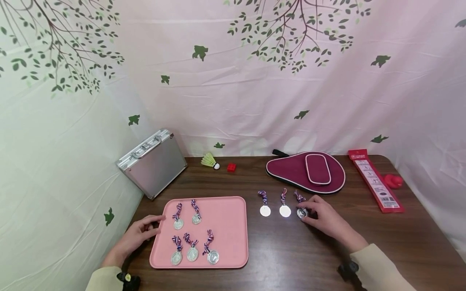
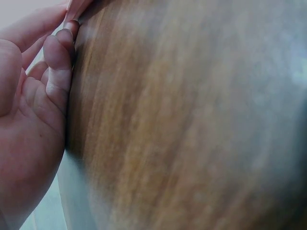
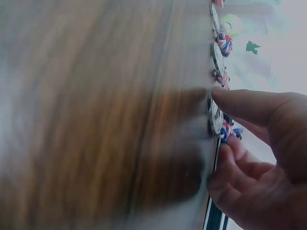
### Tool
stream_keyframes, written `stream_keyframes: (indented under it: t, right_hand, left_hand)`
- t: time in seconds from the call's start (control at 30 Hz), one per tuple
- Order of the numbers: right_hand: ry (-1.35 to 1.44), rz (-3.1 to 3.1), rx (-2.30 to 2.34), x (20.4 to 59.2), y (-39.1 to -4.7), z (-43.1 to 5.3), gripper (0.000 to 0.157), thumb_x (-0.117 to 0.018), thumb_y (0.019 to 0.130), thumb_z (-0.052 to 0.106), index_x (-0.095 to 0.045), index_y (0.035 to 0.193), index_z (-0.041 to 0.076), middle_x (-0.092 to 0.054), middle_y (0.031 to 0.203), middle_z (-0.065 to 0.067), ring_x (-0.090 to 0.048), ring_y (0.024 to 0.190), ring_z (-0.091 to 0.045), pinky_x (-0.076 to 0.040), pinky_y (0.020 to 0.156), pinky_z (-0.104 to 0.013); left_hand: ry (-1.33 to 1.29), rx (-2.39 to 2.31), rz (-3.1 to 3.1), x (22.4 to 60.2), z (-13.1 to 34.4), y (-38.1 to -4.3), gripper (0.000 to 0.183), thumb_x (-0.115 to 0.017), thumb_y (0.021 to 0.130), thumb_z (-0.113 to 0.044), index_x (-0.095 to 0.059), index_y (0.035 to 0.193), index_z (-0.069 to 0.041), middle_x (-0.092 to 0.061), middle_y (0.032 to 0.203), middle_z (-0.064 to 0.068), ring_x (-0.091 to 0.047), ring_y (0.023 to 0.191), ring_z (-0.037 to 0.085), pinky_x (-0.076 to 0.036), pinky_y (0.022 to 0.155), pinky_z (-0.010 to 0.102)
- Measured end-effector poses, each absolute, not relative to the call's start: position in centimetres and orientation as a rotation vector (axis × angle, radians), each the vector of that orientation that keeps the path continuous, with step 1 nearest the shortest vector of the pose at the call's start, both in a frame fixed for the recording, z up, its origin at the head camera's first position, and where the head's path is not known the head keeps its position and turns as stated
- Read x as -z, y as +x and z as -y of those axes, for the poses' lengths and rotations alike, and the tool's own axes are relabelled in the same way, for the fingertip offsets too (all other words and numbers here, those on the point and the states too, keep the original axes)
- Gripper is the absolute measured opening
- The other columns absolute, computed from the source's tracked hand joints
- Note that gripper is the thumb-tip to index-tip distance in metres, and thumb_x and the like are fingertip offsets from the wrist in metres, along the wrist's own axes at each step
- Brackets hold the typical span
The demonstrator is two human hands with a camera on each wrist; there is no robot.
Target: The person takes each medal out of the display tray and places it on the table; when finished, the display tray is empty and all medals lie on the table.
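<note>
On the right side of the table my right hand (image 1: 322, 214) pinches a silver medal (image 1: 302, 213) by its edges, thumb on the near side and fingers by its knotted ribbon. In the right wrist view that medal (image 3: 216, 115) lies against the table between thumb and fingers. Two more medals, a left one (image 1: 265, 210) and a middle one (image 1: 285, 211), lie beside it in a row. My left hand (image 1: 136, 234) rests its fingertips on the left rim of a pink tray (image 1: 233, 234). Several silver medals with striped ribbons lie on the tray in two rows.
A silver case (image 1: 156, 165) stands at the back left. Behind the tray are a yellow shuttlecock (image 1: 210, 161) and a red block (image 1: 231, 167). A maroon paddle cover (image 1: 306, 171), a red package (image 1: 376, 182) and a small red object (image 1: 393, 181) lie at the back right.
</note>
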State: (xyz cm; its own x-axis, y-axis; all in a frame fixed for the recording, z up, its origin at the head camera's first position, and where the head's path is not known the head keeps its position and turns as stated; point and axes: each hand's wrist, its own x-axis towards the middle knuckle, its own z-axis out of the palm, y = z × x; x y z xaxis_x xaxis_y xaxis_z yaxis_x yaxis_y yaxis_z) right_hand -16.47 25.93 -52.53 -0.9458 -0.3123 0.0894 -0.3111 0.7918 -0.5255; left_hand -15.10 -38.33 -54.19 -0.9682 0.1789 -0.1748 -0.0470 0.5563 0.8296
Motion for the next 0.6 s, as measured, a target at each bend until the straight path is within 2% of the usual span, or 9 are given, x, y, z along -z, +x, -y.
stream_keyframes:
  t: [0.2,0.43,0.6]
  right_hand:
    - [-0.752,-3.094,0.961,52.2,-16.0,-22.8,0.030,-0.080,0.078,0.021,-0.072,0.107,0.020,-0.054,0.090,0.002,-0.050,0.079,-0.013,-0.043,0.069,-0.030]
    - [-1.062,-2.990,1.055,51.5,-14.8,-15.8,0.021,-0.073,0.084,0.022,-0.072,0.105,0.019,-0.059,0.095,0.006,-0.055,0.085,-0.006,-0.047,0.076,-0.029]
    - [-1.204,-2.860,1.073,51.2,-13.8,-10.7,0.018,-0.069,0.087,0.019,-0.072,0.106,0.020,-0.061,0.094,0.007,-0.056,0.084,-0.005,-0.046,0.076,-0.025]
  left_hand:
    - [0.113,-1.363,-2.567,54.1,38.4,-15.1,0.040,-0.070,0.086,-0.031,-0.062,0.125,-0.025,-0.056,0.113,0.006,-0.048,0.079,0.020,-0.042,0.062,0.027]
    - [0.112,-1.360,-2.563,54.2,38.4,-15.2,0.039,-0.069,0.087,-0.031,-0.062,0.125,-0.026,-0.056,0.114,0.006,-0.048,0.080,0.021,-0.043,0.063,0.027]
    - [0.109,-1.354,-2.558,54.2,38.4,-15.2,0.040,-0.069,0.087,-0.032,-0.061,0.125,-0.026,-0.055,0.114,0.006,-0.048,0.080,0.021,-0.043,0.062,0.027]
